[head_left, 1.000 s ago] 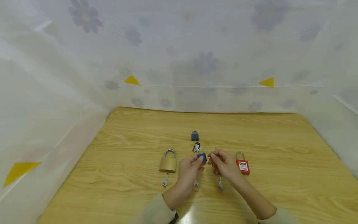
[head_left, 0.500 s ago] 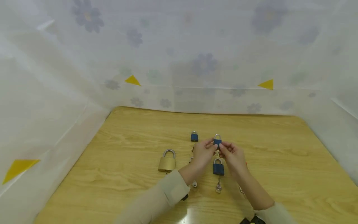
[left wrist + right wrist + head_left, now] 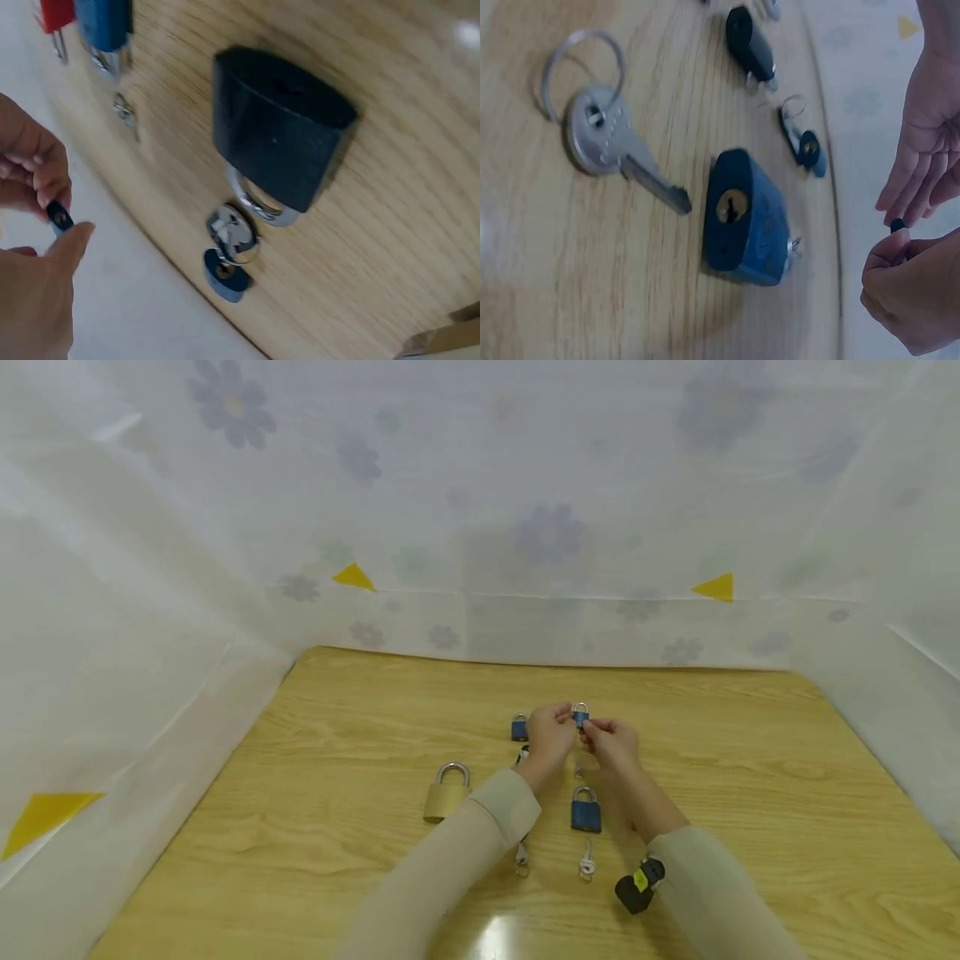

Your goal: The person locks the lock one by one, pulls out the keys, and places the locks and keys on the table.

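Note:
My right hand [image 3: 611, 742] pinches a small blue padlock [image 3: 581, 716] between thumb and fingers, above the far part of the table. Its shackle points away from me. My left hand [image 3: 552, 732] is just left of this padlock, its fingers fairly straight in the right wrist view; whether they touch the padlock is hard to tell. Nearer to me lies a bigger blue padlock [image 3: 586, 815], with a key on a ring [image 3: 587, 862] in front of it. Beside my left hand sits another small blue padlock [image 3: 519, 728].
A large brass padlock [image 3: 447, 797] lies left, partly behind my left sleeve. In the left wrist view are a dark padlock [image 3: 281, 127], keys with a black tag [image 3: 231, 229] and a red padlock [image 3: 54, 13]. A white floral curtain [image 3: 547, 527] stands behind the table.
The small blue padlock has moved right and away from me. It passed from my left hand, through both hands, into my right hand's pinch. My left fingers have straightened.

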A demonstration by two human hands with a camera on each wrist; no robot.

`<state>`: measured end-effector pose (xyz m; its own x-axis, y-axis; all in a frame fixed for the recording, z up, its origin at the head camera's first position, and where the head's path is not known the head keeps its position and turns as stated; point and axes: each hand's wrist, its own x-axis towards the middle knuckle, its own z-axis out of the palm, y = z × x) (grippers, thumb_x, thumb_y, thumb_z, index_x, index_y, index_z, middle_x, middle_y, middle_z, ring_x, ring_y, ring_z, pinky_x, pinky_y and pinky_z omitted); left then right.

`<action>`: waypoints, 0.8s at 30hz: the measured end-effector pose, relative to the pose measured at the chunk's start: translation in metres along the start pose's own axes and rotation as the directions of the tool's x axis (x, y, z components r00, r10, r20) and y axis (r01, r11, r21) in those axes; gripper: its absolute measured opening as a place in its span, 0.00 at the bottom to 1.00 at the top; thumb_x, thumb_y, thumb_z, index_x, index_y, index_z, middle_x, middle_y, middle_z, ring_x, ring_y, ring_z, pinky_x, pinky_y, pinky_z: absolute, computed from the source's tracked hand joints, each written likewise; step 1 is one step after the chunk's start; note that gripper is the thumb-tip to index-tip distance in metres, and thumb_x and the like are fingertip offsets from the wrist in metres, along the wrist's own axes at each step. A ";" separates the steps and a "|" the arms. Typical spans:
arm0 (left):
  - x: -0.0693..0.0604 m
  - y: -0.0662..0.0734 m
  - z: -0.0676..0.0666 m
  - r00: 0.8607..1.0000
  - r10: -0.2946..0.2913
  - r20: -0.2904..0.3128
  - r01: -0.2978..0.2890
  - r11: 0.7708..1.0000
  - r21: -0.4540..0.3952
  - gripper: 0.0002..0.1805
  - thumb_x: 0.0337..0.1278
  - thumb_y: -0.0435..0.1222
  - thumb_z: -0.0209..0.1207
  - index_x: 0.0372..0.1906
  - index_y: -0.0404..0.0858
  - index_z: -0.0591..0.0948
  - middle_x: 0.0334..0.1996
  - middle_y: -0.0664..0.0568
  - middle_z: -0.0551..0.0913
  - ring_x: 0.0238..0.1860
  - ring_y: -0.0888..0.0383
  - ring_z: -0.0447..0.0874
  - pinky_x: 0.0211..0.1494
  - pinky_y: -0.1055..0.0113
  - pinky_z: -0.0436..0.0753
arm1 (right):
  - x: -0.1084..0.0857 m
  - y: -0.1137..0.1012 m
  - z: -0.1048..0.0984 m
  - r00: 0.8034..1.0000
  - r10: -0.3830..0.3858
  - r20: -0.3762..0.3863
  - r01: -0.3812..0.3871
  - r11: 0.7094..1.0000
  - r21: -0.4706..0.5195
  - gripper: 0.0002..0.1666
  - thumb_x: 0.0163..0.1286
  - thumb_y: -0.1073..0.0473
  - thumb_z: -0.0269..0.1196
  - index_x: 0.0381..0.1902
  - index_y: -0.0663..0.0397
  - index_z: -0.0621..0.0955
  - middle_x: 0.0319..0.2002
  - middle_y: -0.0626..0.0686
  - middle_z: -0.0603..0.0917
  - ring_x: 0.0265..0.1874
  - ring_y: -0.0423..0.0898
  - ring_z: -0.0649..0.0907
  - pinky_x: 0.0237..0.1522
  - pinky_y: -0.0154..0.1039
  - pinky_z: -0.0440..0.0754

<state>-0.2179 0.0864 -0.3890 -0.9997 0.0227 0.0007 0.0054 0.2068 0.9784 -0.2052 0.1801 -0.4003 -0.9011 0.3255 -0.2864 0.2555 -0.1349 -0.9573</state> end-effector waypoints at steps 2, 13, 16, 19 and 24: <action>0.004 -0.003 0.001 0.998 -0.057 0.033 0.056 0.998 0.034 0.20 0.49 0.21 0.49 0.49 0.28 0.80 0.48 0.42 0.83 0.50 0.54 0.81 0.38 0.75 0.78 | 0.006 0.004 0.000 0.999 0.047 -0.009 -0.047 0.999 -0.020 0.10 0.68 0.70 0.53 0.45 0.71 0.71 0.24 0.47 0.75 0.22 0.35 0.76 0.27 0.24 0.78; 0.010 -0.023 0.005 0.973 -0.218 0.077 0.201 0.962 0.187 0.20 0.48 0.24 0.51 0.49 0.32 0.81 0.51 0.44 0.82 0.57 0.52 0.76 0.60 0.63 0.76 | 0.024 0.029 0.002 0.996 0.079 -0.042 -0.087 0.964 -0.251 0.09 0.64 0.73 0.54 0.39 0.76 0.75 0.15 0.47 0.74 0.14 0.36 0.74 0.18 0.24 0.73; 0.011 -0.026 0.007 0.972 -0.229 0.043 0.216 0.955 0.202 0.17 0.50 0.25 0.53 0.47 0.33 0.82 0.48 0.45 0.83 0.55 0.52 0.77 0.57 0.64 0.78 | 0.025 0.031 0.004 0.999 0.016 -0.038 -0.029 0.924 -0.380 0.11 0.62 0.72 0.56 0.39 0.79 0.76 0.13 0.46 0.74 0.12 0.36 0.73 0.17 0.25 0.73; 0.010 -0.027 0.010 0.973 -0.227 0.045 0.213 0.955 0.208 0.17 0.51 0.26 0.53 0.47 0.34 0.82 0.48 0.46 0.84 0.55 0.52 0.78 0.56 0.65 0.78 | 0.025 0.032 0.004 0.998 -0.020 -0.064 -0.012 0.885 -0.465 0.08 0.59 0.72 0.56 0.34 0.76 0.78 0.14 0.48 0.75 0.13 0.38 0.74 0.17 0.26 0.74; 0.009 -0.029 0.011 0.976 -0.208 0.061 0.188 0.954 0.232 0.19 0.50 0.24 0.51 0.49 0.34 0.81 0.49 0.46 0.83 0.56 0.52 0.77 0.57 0.66 0.78 | 0.023 0.036 0.005 0.993 -0.058 -0.101 -0.008 0.834 -0.551 0.06 0.57 0.71 0.57 0.30 0.72 0.79 0.21 0.54 0.78 0.17 0.41 0.76 0.19 0.28 0.75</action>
<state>-0.2270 0.0917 -0.4202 -0.9758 0.0391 -0.2152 -0.1782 0.4285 0.8858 -0.2182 0.1779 -0.4407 -0.8742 0.4259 -0.2330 0.4131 0.4006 -0.8178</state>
